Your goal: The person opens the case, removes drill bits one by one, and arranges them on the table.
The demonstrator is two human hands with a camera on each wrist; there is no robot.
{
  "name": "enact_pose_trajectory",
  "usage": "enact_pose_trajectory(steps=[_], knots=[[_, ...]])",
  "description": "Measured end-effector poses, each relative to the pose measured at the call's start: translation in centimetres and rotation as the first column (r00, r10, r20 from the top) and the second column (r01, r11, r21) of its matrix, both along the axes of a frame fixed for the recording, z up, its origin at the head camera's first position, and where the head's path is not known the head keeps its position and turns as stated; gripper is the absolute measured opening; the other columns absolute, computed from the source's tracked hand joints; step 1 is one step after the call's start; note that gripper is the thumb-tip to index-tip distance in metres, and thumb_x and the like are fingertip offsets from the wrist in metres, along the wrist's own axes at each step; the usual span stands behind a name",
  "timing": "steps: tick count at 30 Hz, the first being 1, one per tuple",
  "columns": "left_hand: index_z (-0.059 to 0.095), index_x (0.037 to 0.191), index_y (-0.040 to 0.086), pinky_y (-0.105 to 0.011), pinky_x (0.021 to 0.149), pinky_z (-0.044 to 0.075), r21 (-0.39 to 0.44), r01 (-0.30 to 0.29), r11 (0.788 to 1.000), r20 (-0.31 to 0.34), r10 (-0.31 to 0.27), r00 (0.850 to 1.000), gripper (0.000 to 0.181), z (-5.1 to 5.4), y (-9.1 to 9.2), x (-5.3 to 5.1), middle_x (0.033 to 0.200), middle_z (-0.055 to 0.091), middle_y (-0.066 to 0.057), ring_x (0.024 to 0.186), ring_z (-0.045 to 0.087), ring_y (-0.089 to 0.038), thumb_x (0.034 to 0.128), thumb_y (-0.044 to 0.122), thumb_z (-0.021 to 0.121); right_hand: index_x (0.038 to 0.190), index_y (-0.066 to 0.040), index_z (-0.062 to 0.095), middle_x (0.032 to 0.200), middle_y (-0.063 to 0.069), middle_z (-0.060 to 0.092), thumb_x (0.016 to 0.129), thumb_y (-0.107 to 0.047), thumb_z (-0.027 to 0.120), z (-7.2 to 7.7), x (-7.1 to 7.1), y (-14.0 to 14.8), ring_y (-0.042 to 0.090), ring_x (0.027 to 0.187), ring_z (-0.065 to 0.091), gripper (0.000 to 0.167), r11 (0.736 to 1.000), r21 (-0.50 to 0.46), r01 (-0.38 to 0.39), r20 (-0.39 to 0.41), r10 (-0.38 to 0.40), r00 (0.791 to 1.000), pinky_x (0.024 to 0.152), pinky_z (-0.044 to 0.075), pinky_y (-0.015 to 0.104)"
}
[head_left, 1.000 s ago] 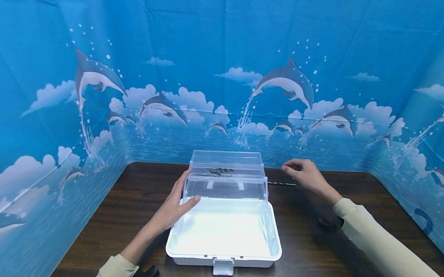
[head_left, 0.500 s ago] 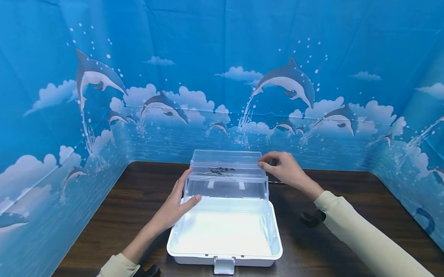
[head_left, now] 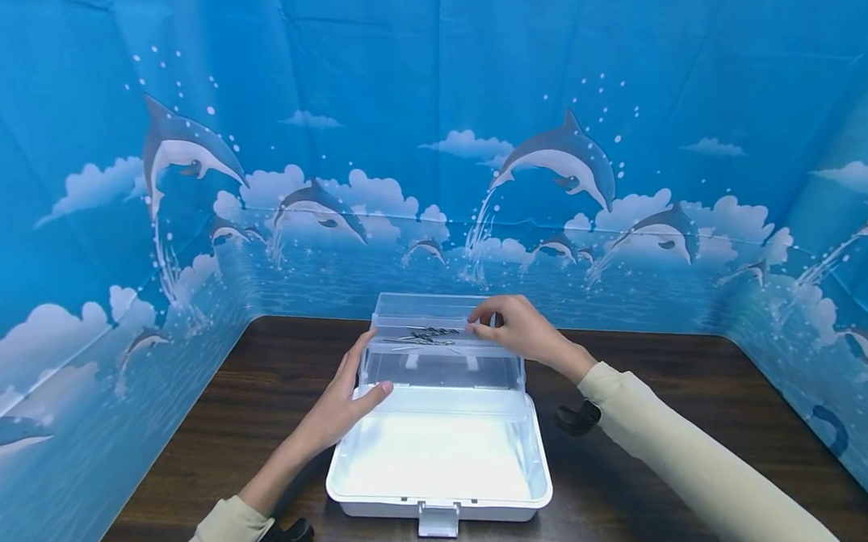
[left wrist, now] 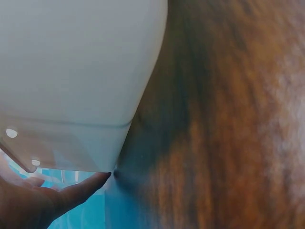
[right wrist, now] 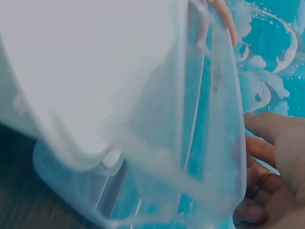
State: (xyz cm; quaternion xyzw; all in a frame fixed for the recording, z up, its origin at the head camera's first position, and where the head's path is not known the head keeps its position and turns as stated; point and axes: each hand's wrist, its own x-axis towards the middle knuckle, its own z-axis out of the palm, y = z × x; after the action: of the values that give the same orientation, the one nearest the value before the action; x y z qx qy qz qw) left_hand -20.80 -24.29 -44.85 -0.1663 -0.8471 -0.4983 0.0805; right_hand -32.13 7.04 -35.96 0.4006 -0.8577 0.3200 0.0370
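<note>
A white box (head_left: 386, 507) stands open, with clear trays and a clear lid (head_left: 443, 303) behind it. Several dark twist drill bits (head_left: 425, 337) lie in an upper clear tray. Straight fingers of my left hand (head_left: 331, 409) rest along the tray's left side, the thumb over its front; the left wrist view shows this hand (left wrist: 38, 205) beneath the white box wall (left wrist: 76, 71). Over the right end of the tray is my right hand (head_left: 520, 332), fingers bent and thumb near the index; in the right wrist view it (right wrist: 281, 167) is beside clear plastic (right wrist: 224, 119). Whether it pinches anything is hidden.
A clear latch (head_left: 438, 520) hangs at the box front. The dark wooden table (head_left: 265, 400) extends on both sides of the box. A blue dolphin-print curtain (head_left: 397, 103) surrounds the table's back and sides. Dark straps are on both wrists.
My right hand has moved left from beside the drill bit on the table to over the clear tray. That bit is now out of sight. My left hand stays in place.
</note>
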Motion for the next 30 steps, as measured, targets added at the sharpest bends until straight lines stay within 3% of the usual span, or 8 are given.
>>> enact_pose_trajectory(steps=[6, 13, 25, 30], knots=[[0.008, 0.164, 0.033, -0.082, 0.103, 0.011, -0.003, -0.006, 1.000, 0.000, 0.006, 1.000, 0.085, 0.0, -0.1, 0.1, 0.169, 0.004, -0.010, 0.152, 0.003, -0.042, 0.1005, 0.035, 0.065, 0.111, -0.012, 0.078, 0.085, -0.006, 0.067, 0.101, -0.023, 0.068, 0.4, -0.2, -2.3, 0.018, 0.058, 0.053, 0.018, 0.997, 0.054, -0.058, 0.029, 0.057, 0.998, 0.054, 0.045, 0.034], [0.008, 0.164, 0.033, -0.082, 0.104, 0.012, 0.002, -0.003, 1.000, 0.013, 0.003, 1.000, 0.084, 0.1, -0.1, 0.1, 0.168, 0.004, -0.011, 0.151, 0.005, -0.043, 0.1008, 0.037, 0.064, 0.108, -0.015, 0.078, 0.087, -0.008, 0.068, 0.100, -0.025, 0.069, 0.4, -0.3, -4.1, 0.018, 0.065, 0.056, 0.016, 0.986, 0.115, -0.117, 0.080, 0.108, 0.991, 0.058, 0.047, 0.033], [0.008, 0.164, 0.033, -0.081, 0.104, 0.014, 0.005, -0.001, 1.000, 0.017, 0.001, 1.000, 0.085, -0.4, -0.1, 0.0, 0.168, 0.005, -0.013, 0.151, 0.007, -0.045, 0.1006, 0.037, 0.065, 0.100, -0.015, 0.079, 0.089, -0.007, 0.070, 0.099, -0.020, 0.070, 0.6, -0.4, -4.4, 0.017, 0.069, 0.060, 0.011, 0.978, 0.140, -0.158, 0.185, 0.130, 0.974, 0.060, 0.047, 0.032], [0.008, 0.164, 0.033, -0.081, 0.104, 0.014, 0.005, -0.004, 1.000, 0.010, 0.004, 1.000, 0.084, -0.5, -0.2, 0.0, 0.168, 0.005, -0.012, 0.151, 0.006, -0.044, 0.1010, 0.038, 0.064, 0.100, -0.015, 0.080, 0.089, -0.007, 0.072, 0.099, -0.018, 0.070, 0.5, -0.4, -4.5, 0.017, 0.068, 0.062, 0.011, 0.977, 0.147, -0.156, 0.185, 0.128, 0.974, 0.059, 0.046, 0.032]])
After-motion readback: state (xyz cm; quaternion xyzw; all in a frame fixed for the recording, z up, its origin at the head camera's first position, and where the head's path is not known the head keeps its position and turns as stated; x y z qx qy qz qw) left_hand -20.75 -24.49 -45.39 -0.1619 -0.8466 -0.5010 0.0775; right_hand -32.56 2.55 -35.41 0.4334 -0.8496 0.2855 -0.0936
